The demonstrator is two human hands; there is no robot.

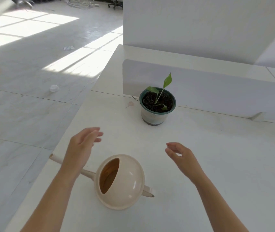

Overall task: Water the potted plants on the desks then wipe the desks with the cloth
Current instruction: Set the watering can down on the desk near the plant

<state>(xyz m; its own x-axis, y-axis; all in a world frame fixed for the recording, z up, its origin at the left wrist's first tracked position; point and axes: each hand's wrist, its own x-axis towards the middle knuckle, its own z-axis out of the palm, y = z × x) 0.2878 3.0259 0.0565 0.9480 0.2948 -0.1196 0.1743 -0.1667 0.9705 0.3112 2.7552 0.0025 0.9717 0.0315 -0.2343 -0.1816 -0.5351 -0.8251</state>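
Desk (225, 164) bears watering can (128, 181) between left hand (81, 146) and right hand (181, 156), both grips apart.

A cream watering can (121, 183) with a brownish-looking inside, a green-rimmed pale pot (157, 106), dark soil (151, 102), white tabletop (208, 148).

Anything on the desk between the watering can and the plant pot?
Nothing visible: bare desk lies between the watering can and the plant pot. The left hand and right hand hover above it, empty.
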